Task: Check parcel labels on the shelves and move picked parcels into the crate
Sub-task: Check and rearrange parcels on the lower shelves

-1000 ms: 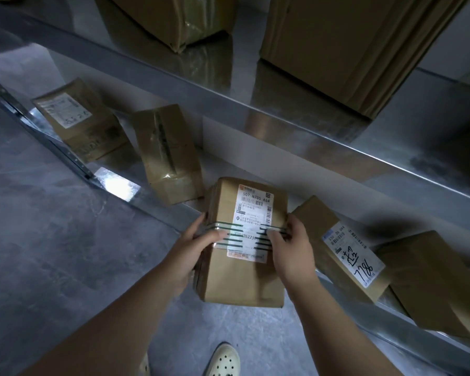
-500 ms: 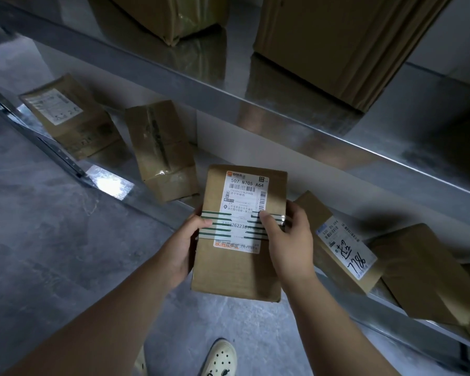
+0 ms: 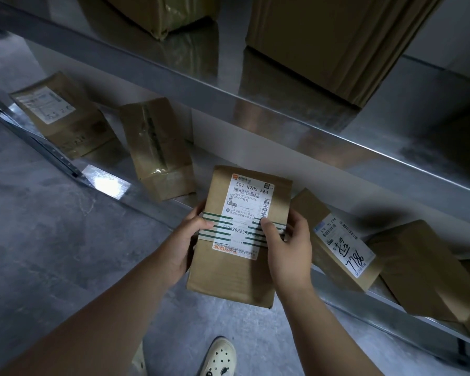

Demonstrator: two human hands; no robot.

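Now: parcel up for a label check, not in crate yet

Held up in the air: brown parcel (image 3: 236, 267), over the floor (image 3: 52, 253), just in front of the low shelf (image 3: 106, 183). Off the shelf already, so pick-up prob. done. Prob. reading the label now. Left to do: drop it in the crate (no crate in view), then check the rest.

Brown paper wrap, flat box shape, a bit creased at the bottom. White label (image 3: 246, 202) on the front w/ bar code & "507 N705 A64". Green-striped tape (image 3: 223, 226) round the middle, right across the label.

Gripped on both sides: left hand (image 3: 185, 245) curled round the left edge, thumb on the tape; right hand (image 3: 288, 251) curled round the right edge, thumb on the label.

Close by on the low shelf: parcel marked "7786" (image 3: 337, 240) just to the right, other brown parcels (image 3: 158, 147) on both sides. Up on the top shelf (image 3: 407, 126): big boxes (image 3: 331, 42).
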